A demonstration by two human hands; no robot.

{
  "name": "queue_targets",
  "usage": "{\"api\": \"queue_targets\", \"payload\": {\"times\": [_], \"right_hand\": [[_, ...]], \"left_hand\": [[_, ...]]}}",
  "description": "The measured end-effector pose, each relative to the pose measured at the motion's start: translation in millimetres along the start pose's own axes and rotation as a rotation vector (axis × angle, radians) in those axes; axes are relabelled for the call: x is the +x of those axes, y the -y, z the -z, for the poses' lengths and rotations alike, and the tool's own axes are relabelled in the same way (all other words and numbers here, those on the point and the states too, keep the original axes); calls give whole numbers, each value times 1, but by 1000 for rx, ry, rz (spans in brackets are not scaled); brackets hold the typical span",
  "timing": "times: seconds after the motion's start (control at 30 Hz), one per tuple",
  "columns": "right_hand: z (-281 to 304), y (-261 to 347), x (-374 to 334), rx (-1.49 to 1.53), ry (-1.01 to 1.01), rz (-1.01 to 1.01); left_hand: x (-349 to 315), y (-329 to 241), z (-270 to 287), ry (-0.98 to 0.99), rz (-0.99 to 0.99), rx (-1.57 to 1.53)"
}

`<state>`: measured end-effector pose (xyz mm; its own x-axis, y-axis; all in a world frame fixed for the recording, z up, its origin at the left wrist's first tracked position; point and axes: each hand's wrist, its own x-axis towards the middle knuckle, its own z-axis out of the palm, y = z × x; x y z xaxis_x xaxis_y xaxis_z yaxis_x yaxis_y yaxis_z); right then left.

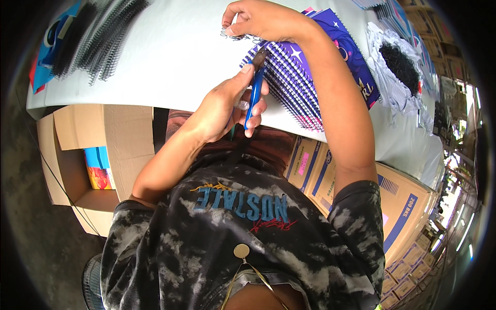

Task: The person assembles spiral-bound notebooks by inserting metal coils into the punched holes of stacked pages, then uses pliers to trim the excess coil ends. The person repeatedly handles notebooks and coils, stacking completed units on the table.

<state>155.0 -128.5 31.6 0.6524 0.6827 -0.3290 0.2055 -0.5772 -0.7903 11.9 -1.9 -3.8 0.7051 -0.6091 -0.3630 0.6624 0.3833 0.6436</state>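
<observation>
My left hand (223, 106) is closed around blue-handled pliers (253, 98). The dark jaws of the pliers point away from me, at the near-left corner of a stack of spiral notebooks (330, 39) with purple covers. Along the stack's left side run several rows of black binding coils (292, 85). Beyond the pliers, my right hand (266, 21) is bent over the far end of the bindings. Its thumb and fingers pinch a loose black wire coil (235, 36) that sticks out past the notebooks. Whether the jaws touch a wire is too small to tell.
Loose black coils (106, 39) lie at the table's far left, beside blue printed covers (57, 41). On the right, crumpled white wrapping (380, 88) holds black wire scraps (400, 67). An open cardboard box (129, 139) stands below left; closed cartons (398, 201) stand at right.
</observation>
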Motion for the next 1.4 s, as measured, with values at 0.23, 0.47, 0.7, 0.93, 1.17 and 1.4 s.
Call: {"api": "queue_targets", "payload": {"times": [0.23, 0.47, 0.7, 0.93, 1.17, 1.4], "right_hand": [[2, 8, -6, 101, -31, 52], [5, -9, 2, 256, -228, 80], [138, -9, -141, 284, -1224, 321], [246, -219, -285, 192, -1898, -315], [252, -217, -311, 75, -1766, -378], [66, -25, -162, -264, -697, 154]], "left_hand": [[7, -10, -15, -75, 2, -31], [-7, -9, -4, 7, -65, -40], [-16, 13, 22, -72, -49, -88], [-22, 26, 33, -182, -21, -75], [-28, 29, 24, -232, -35, -85], [-20, 8, 15, 113, -85, -119]]}}
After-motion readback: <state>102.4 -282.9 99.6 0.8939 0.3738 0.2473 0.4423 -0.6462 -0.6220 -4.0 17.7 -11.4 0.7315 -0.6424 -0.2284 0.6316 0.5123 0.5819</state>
